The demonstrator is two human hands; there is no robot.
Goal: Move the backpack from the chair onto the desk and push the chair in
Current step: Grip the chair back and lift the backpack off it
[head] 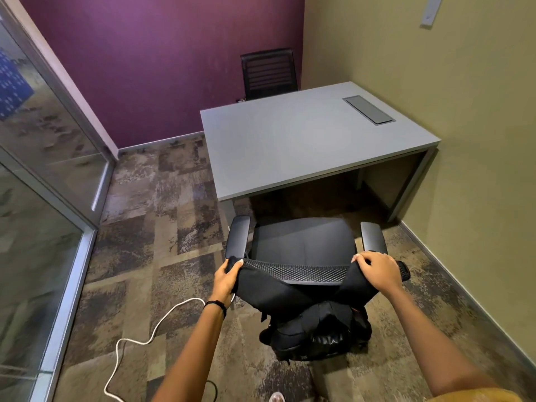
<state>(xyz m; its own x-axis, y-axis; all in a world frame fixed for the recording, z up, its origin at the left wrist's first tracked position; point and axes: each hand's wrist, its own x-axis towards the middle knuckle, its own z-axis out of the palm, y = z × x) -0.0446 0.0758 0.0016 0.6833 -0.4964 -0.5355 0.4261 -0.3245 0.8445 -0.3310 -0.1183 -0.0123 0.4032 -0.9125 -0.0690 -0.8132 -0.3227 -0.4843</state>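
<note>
A black office chair faces the grey desk, pulled out from it with its seat bare. The black backpack hangs behind the chair's backrest, with its straps looped over the two top corners of the mesh back. My left hand is closed on the strap at the left corner. At the right corner my right hand lies curled over the other strap. The lower part of the backpack sits near the floor behind the chair.
The desk stands against the olive wall, with a grey cable hatch near its far right. A second black chair is behind it by the purple wall. A white cable snakes over the carpet on my left. A glass partition runs along the left.
</note>
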